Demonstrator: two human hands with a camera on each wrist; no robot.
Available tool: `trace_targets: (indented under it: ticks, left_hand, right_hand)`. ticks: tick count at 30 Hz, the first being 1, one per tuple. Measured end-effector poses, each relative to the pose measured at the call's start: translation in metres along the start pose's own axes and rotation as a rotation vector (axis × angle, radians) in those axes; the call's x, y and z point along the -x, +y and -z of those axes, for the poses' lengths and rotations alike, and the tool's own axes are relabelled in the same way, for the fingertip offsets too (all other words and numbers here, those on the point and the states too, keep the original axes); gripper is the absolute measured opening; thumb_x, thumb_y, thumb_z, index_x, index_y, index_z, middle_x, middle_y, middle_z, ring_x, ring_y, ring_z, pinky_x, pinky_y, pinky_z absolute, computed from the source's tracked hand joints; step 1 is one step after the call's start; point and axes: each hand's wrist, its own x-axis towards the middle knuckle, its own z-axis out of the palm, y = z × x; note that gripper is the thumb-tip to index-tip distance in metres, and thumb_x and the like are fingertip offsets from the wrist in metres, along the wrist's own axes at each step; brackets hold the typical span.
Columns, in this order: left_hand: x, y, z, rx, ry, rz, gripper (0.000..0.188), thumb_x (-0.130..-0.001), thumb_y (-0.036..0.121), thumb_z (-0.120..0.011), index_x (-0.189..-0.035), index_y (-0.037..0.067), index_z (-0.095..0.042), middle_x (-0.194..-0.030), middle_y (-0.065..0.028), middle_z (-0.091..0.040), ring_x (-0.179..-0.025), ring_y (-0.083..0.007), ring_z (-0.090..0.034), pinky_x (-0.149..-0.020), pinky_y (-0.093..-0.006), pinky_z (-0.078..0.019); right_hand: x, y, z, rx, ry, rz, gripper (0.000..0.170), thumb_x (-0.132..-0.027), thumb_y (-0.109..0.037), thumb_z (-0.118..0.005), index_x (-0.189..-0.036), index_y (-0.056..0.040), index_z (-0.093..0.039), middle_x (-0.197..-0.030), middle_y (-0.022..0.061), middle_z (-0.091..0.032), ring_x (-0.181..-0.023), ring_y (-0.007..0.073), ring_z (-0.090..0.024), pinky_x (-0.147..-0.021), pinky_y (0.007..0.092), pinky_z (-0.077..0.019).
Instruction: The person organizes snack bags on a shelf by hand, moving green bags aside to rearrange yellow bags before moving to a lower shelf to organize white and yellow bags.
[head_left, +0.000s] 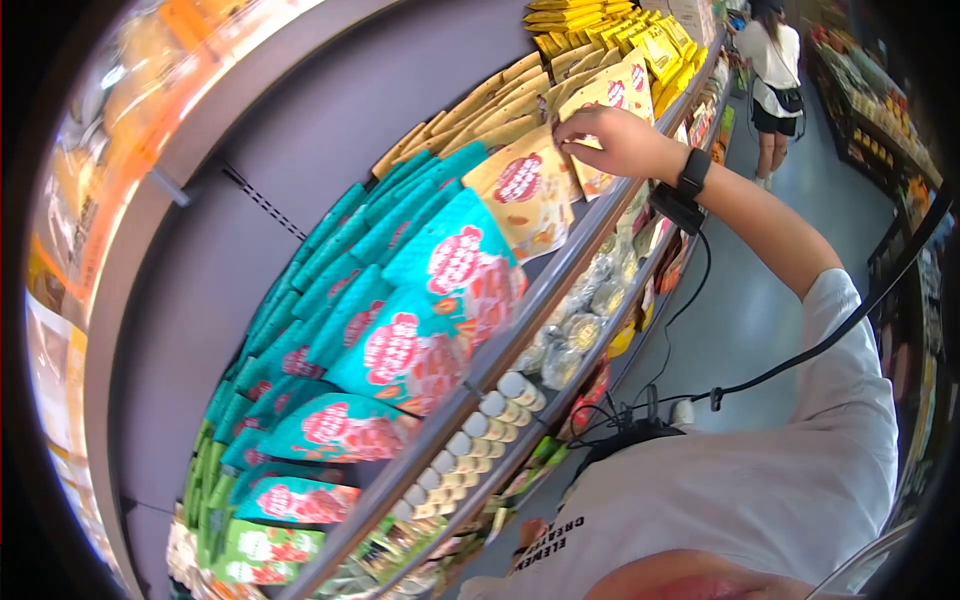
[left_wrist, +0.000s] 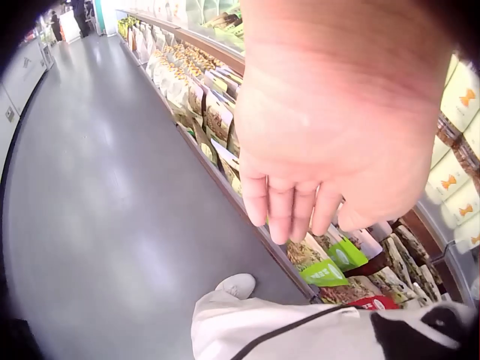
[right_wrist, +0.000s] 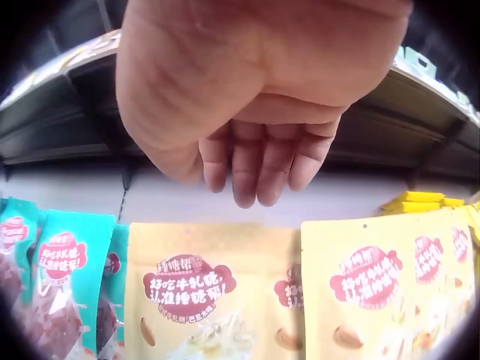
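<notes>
My right hand (head_left: pixel 625 143), with a black band at the wrist, is over the tan bags (head_left: pixel 520 190) on the shelf. From the right wrist view, that hand (right_wrist: pixel 259 97) hangs with loosely bent fingers above the top edges of the tan bags (right_wrist: pixel 187 292), holding nothing that shows. A tan bag (right_wrist: pixel 360 285) stands to the right below the fingers. My left hand (left_wrist: pixel 322 127) hangs with relaxed, slightly bent fingers over packets (left_wrist: pixel 326 274) on a low shelf and grips nothing; the head view does not show it.
Teal bags (head_left: pixel 400 340) stand beside the tan ones, yellow packets (head_left: pixel 660 50) beyond them. A shelf edge (head_left: pixel 540 300) runs in front, with small jars (head_left: pixel 480 425) below. Black cables (head_left: pixel 780 375) cross near my body. A person (head_left: pixel 772 80) stands in the aisle (head_left: pixel 810 230).
</notes>
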Motion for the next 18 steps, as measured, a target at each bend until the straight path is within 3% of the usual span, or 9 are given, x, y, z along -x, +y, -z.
trace_targets:
  ticks: [1,2,3,4,5,8,10,14,18]
  left_hand:
    - [0.001,0.009,0.002,0.073,0.053,-0.022,0.031,-0.084,0.035,-0.052,-0.075,0.007,-0.062,-0.072,-0.0106,-0.064,-0.069,-0.0314,-0.062,-0.059,-0.0461,-0.047]
    - [-0.006,0.03,0.004,0.439,-0.158,0.516,0.029,-0.083,0.031,-0.056,-0.069,0.007,-0.062,-0.067,-0.0091,-0.064,-0.066,-0.0297,-0.062,-0.058,-0.0452,-0.0477]
    - [-0.02,0.045,-0.005,0.421,-0.014,0.653,0.025,-0.08,0.027,-0.06,-0.064,0.009,-0.063,-0.065,-0.0093,-0.064,-0.066,-0.0305,-0.063,-0.057,-0.0446,-0.0487]
    - [-0.02,0.068,0.024,-0.24,0.03,0.181,0.018,-0.077,0.021,-0.063,-0.064,0.009,-0.065,-0.064,-0.0107,-0.064,-0.065,-0.0307,-0.064,-0.057,-0.044,-0.0498]
    - [-0.032,0.092,0.02,-0.364,0.043,0.328,0.012,-0.075,0.019,-0.065,-0.067,0.01,-0.067,-0.066,-0.0127,-0.065,-0.066,-0.0315,-0.064,-0.06,-0.045,-0.0513]
    - [-0.072,0.114,-0.017,0.61,0.586,0.601,0.015,-0.077,0.017,-0.063,-0.066,0.008,-0.065,-0.066,-0.0137,-0.065,-0.065,-0.0321,-0.064,-0.059,-0.0452,-0.0496]
    - [-0.099,0.145,0.007,0.973,0.658,0.848,0.017,-0.087,0.016,-0.057,-0.078,0.002,-0.06,-0.068,-0.011,-0.059,-0.065,-0.0205,-0.061,-0.052,-0.0395,-0.0453]
    - [-0.14,0.263,0.162,0.383,0.682,0.679,0.018,-0.085,0.017,-0.054,-0.076,0.002,-0.058,-0.076,-0.0237,-0.06,-0.076,-0.0442,-0.058,-0.064,-0.0454,-0.0463]
    - [-0.168,0.289,0.248,0.345,0.717,0.563,0.02,-0.089,0.018,-0.054,-0.098,0.004,-0.064,-0.091,-0.0203,-0.067,-0.085,-0.0369,-0.065,-0.072,-0.0396,-0.0511]
  right_hand:
    - [-0.005,0.008,0.005,-0.038,-0.028,0.048,0.015,-0.084,-0.013,-0.064,-0.096,-0.0049,-0.065,-0.092,0.0127,-0.065,-0.088,0.0319,-0.063,-0.079,0.0387,-0.0498]
    - [-0.004,0.017,0.009,-0.054,-0.056,0.072,0.015,-0.084,-0.013,-0.064,-0.096,-0.0049,-0.065,-0.092,0.0127,-0.065,-0.088,0.0319,-0.063,-0.079,0.0387,-0.0498]
    - [-0.005,0.024,0.013,-0.048,-0.068,0.126,0.015,-0.083,-0.013,-0.064,-0.096,-0.0056,-0.065,-0.093,0.0126,-0.065,-0.089,0.032,-0.062,-0.08,0.0391,-0.0494]
    - [-0.013,0.034,0.02,-0.031,-0.054,0.19,0.015,-0.082,-0.013,-0.063,-0.095,-0.0063,-0.065,-0.094,0.0125,-0.065,-0.09,0.0321,-0.062,-0.08,0.0395,-0.049]
    - [-0.014,0.042,0.024,-0.026,-0.049,0.225,0.016,-0.082,-0.013,-0.063,-0.096,-0.007,-0.065,-0.095,0.0117,-0.064,-0.092,0.0319,-0.061,-0.08,0.0405,-0.0483]
    - [-0.023,0.072,0.028,-0.072,-0.075,0.303,0.022,-0.082,-0.021,-0.063,-0.099,-0.0061,-0.065,-0.097,0.0111,-0.065,-0.096,0.031,-0.061,-0.084,0.043,-0.0464]
    - [-0.032,0.084,0.03,-0.099,-0.14,0.308,0.026,-0.083,-0.023,-0.063,-0.103,-0.0074,-0.063,-0.103,0.0099,-0.063,-0.104,0.0305,-0.059,-0.089,0.0443,-0.0433]
    - [-0.049,0.104,0.009,-0.181,-0.13,0.387,0.033,-0.083,-0.025,-0.063,-0.111,-0.0081,-0.059,-0.108,0.0095,-0.061,-0.105,0.0304,-0.058,-0.09,0.0447,-0.0424]
    - [-0.063,0.112,-0.007,-0.238,-0.243,0.442,0.033,-0.087,-0.033,-0.061,-0.105,-0.0053,-0.063,-0.099,0.013,-0.064,-0.098,0.0321,-0.06,-0.084,0.043,-0.046]
